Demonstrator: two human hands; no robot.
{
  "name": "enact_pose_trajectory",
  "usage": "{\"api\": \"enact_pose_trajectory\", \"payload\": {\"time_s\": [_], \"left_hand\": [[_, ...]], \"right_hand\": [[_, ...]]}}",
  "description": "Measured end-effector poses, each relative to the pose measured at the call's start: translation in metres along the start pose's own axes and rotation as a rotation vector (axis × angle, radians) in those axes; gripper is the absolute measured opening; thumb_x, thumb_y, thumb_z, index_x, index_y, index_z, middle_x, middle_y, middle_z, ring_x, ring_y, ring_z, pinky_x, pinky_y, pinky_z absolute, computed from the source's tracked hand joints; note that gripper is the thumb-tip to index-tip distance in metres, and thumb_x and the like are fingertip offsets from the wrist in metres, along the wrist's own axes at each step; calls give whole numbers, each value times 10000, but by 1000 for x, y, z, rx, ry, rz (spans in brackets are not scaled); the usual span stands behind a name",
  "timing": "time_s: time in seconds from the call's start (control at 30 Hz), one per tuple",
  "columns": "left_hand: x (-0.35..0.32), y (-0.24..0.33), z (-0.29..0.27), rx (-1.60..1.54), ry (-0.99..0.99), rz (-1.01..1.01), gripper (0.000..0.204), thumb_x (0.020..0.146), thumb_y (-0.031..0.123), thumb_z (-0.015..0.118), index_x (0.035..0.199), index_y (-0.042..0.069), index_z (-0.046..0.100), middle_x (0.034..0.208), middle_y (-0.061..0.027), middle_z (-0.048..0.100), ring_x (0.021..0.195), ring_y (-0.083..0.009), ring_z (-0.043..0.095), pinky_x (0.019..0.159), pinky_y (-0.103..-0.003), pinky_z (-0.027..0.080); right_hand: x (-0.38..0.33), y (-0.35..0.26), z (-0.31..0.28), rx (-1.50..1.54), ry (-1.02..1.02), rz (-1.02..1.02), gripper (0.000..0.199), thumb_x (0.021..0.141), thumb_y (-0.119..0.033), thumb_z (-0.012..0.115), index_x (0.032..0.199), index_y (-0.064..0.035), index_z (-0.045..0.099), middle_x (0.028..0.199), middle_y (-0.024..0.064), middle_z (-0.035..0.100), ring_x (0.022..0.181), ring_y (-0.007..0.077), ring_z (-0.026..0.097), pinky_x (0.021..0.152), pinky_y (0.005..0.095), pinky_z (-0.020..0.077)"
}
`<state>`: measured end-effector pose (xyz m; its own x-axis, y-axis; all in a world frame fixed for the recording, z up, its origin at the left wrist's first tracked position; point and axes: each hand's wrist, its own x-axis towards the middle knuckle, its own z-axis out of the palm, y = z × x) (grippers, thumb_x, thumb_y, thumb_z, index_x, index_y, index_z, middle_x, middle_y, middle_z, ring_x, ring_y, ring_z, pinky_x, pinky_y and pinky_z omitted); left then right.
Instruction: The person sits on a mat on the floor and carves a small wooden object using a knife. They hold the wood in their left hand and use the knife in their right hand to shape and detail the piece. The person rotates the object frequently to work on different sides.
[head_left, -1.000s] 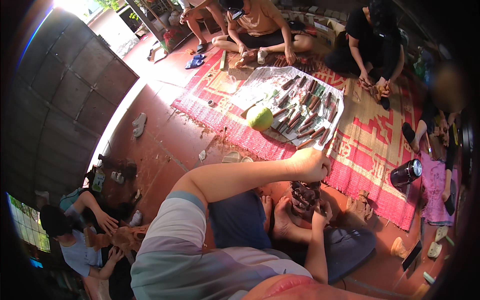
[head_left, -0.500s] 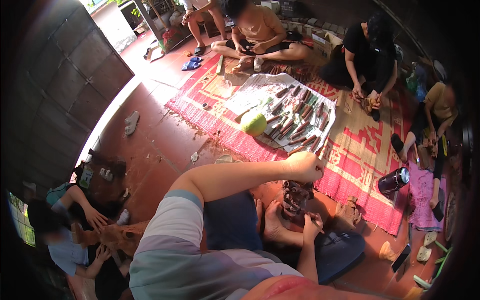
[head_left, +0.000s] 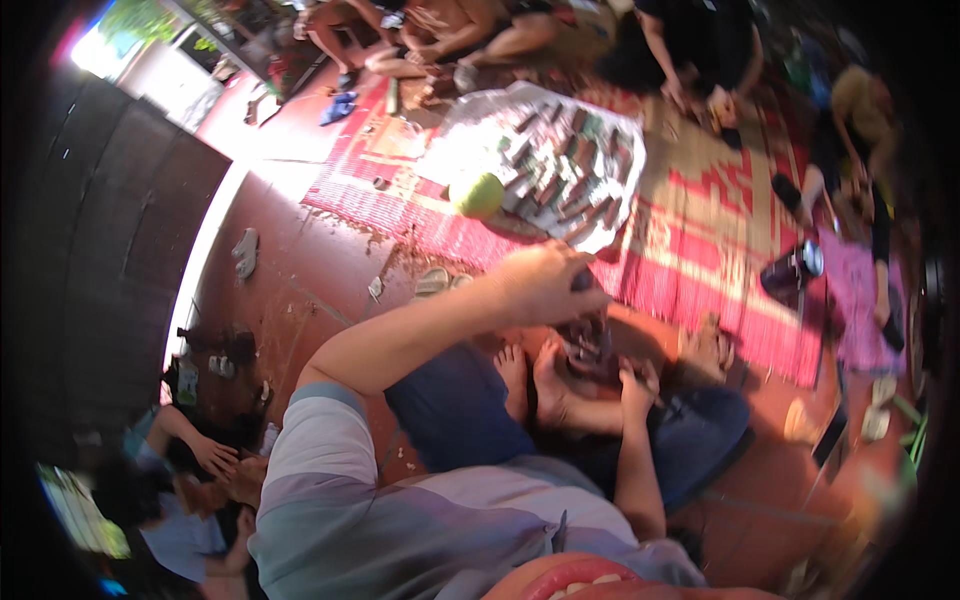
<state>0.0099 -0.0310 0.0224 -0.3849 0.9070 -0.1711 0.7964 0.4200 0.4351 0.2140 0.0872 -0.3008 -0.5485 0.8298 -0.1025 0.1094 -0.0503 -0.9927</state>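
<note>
A dark, knobbly carved piece (head_left: 588, 342) stands on the floor in front of my bare feet. My left hand (head_left: 540, 284) is above and to the left of it, fingers curled round a dark rounded thing (head_left: 582, 278) too blurred to name. Close by the carving's right side is my right hand (head_left: 638, 382). Its fingers are bent together, and motion blur hides what they grip. I sit on the floor with my knees apart.
Ahead lies a red and tan mat (head_left: 690, 270) with a white sheet (head_left: 625, 225) bearing several wood-handled tools, beside a green round fruit (head_left: 476, 195). A dark flask (head_left: 785, 275) stands right. Wood pieces (head_left: 706, 345) lie near my right knee. Several people sit around.
My left hand has lifted off the carving's top and moved up-left, its grip now showing a dark thing. My right hand has risen slightly. The whole view has shifted.
</note>
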Motion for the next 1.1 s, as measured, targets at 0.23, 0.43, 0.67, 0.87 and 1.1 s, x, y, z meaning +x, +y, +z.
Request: {"api": "enact_pose_trajectory", "payload": {"time_s": [0.23, 0.43, 0.67, 0.87, 1.1], "left_hand": [[-31, 25, 2, -141, 154, -36, 539, 765, 299, 710, 1194, 21, 540, 1134, -181, 566, 1051, -309, 562, 908, -358, 438], [1, -4, 0, -276, -68, 98, 562, 771, 54, 650, 1308, 88, 486, 1199, -93, 530, 1104, -175, 539, 901, -293, 466], [-4, -4, -22, -362, -229, -74, 688, 723, 26, 650, 1365, 72, 407, 1338, -79, 433, 1162, -183, 496, 983, -297, 415], [13, 0, 3, -294, 72, -174, 354, 880, 251, 601, 1184, 72, 571, 984, -66, 599, 886, -156, 569, 799, -277, 448], [12, 1, 4, -310, 31, -201, 355, 807, 175, 652, 1130, 36, 604, 990, -101, 599, 915, -173, 567, 843, -296, 434]], "right_hand": [[-3, -10, 12, 183, 62, -21, 157, 783, -117, 711, 816, 4, 617, 748, 49, 638, 713, 78, 566, 669, 241, 461], [17, -29, 17, 188, 149, 45, 113, 800, -80, 700, 830, -3, 623, 794, 31, 650, 736, 52, 572, 653, 197, 462], [4, -17, 26, 112, 55, 87, 101, 806, -70, 690, 822, -1, 619, 819, 22, 653, 745, 44, 558, 663, 189, 451], [53, -22, 50, 200, 110, -106, 144, 768, -145, 708, 793, -15, 651, 691, 52, 655, 637, 63, 585, 593, 218, 466], [57, -16, 55, 134, -1, 20, 134, 754, -121, 697, 722, -10, 632, 643, 67, 644, 606, 83, 603, 595, 236, 484]]}}
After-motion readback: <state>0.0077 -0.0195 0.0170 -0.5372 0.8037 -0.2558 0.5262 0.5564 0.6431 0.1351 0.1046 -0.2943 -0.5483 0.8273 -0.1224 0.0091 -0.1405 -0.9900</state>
